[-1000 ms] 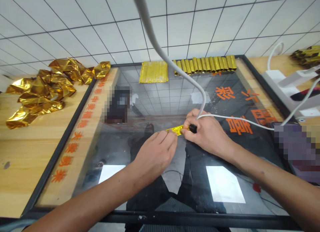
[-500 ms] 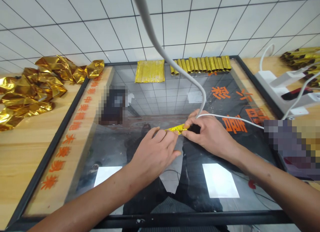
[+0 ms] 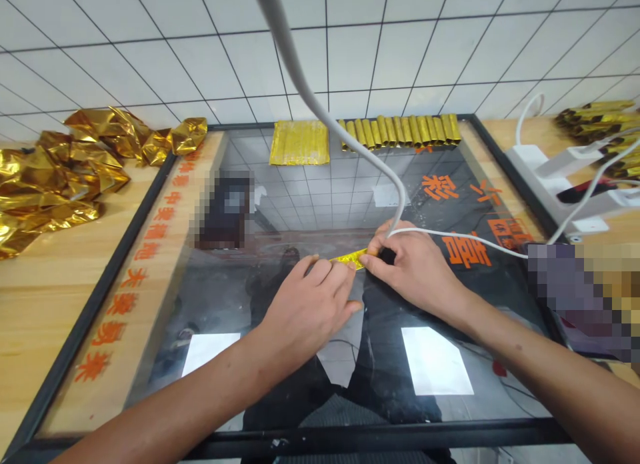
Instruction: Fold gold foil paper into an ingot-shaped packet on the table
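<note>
A narrow piece of gold foil paper (image 3: 349,258) lies low over the middle of the dark glass top, partly covered by my fingers. My left hand (image 3: 313,304) rests over its left end, fingers curled down onto it and thumb sticking out. At the other end, my right hand (image 3: 420,267) pinches the strip between thumb and fingers. Beyond the hands, a flat stack of gold foil sheets (image 3: 299,144) lies along the far frame edge. Beside it stretches a row of several rolled gold foil tubes (image 3: 400,131).
Crumpled gold foil (image 3: 70,164) is heaped at the left. A white power strip (image 3: 540,184) with plugs stands at the right, near more gold tubes (image 3: 595,124). A white cable (image 3: 345,127) hangs across the view above the right hand. A blurred-out item (image 3: 575,297) sits at the right edge.
My right thumb and fingers have shifted slightly left along the gold foil strip. My left hand stays almost still. The view has moved a little.
</note>
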`<state>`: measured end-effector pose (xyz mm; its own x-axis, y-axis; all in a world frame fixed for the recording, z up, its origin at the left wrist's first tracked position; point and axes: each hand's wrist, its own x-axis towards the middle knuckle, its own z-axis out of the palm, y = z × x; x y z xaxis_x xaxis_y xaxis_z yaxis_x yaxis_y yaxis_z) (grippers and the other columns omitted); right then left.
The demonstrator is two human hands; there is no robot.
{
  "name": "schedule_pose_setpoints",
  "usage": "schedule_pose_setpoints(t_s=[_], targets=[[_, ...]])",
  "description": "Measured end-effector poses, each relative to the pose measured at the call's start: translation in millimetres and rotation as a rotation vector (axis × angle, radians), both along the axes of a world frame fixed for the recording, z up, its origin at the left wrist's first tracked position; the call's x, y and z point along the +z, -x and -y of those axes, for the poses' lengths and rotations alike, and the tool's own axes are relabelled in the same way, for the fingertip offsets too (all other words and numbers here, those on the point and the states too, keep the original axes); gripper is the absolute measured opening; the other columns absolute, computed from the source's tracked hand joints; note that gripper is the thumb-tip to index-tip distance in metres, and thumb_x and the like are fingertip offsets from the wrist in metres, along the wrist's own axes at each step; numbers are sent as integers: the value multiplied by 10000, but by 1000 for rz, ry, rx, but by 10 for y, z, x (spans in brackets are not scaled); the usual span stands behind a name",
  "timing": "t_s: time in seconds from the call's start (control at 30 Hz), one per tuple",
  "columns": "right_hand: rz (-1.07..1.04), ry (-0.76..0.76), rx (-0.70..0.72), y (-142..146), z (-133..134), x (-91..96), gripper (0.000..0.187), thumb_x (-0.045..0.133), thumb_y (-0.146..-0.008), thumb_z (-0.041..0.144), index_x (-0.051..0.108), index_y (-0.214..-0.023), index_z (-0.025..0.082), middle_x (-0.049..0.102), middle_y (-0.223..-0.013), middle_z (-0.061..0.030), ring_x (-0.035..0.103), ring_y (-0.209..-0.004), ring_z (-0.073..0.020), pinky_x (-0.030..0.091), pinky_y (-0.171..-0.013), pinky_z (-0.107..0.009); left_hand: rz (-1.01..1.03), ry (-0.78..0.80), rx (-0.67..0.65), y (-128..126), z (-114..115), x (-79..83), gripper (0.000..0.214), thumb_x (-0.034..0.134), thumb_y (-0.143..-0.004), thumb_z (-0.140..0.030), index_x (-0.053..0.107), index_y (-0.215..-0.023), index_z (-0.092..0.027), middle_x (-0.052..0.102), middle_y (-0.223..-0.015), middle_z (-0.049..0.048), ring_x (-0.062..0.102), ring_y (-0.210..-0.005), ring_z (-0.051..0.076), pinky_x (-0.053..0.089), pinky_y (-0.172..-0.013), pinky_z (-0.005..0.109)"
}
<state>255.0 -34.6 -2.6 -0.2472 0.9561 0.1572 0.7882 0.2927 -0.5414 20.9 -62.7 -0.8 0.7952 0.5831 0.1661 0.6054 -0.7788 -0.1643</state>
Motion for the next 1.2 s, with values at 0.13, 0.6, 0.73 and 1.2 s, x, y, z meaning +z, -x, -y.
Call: schedule_pose_setpoints(t_s=[0.13,0.6,0.73,1.2], targets=[[10,11,16,2,-8,9,116,763,-931,276,709,-831,253,737,-979,-37,685,-970,-252,481,-879,-414,9,1,4,11,3,-30,524,598,-1086,-467,665,-1402,-54,671,-1086,99,578,-991,283,479,-950,457],[37,39,4,37,-23,71,88,784,-917,252,710,-871,242,734,-987,-29,651,-1001,-254,424,-865,-382,14,-46,7,33,18,-53,457,569,-1092,-384,694,-1389,-60,698,-1080,126,599,-933,291,502,-815,453],[14,23,-5,50,-24,65,88,762,-903,202,694,-863,242,714,-957,-17,639,-958,-234,409,-845,-367,24,-37,19,40,19,-62,470,586,-1084,-392,685,-1409,-67,694,-1090,130,599,-945,297,508,-818,453],[-8,-83,93,-72,28,-58,99,608,-1011,171,697,-1001,212,714,-1049,-69,659,-1018,-266,496,-938,-433,40,50,83,16,54,-72,494,587,-1091,-446,650,-1444,-105,678,-1174,122,596,-1027,296,461,-879,439]])
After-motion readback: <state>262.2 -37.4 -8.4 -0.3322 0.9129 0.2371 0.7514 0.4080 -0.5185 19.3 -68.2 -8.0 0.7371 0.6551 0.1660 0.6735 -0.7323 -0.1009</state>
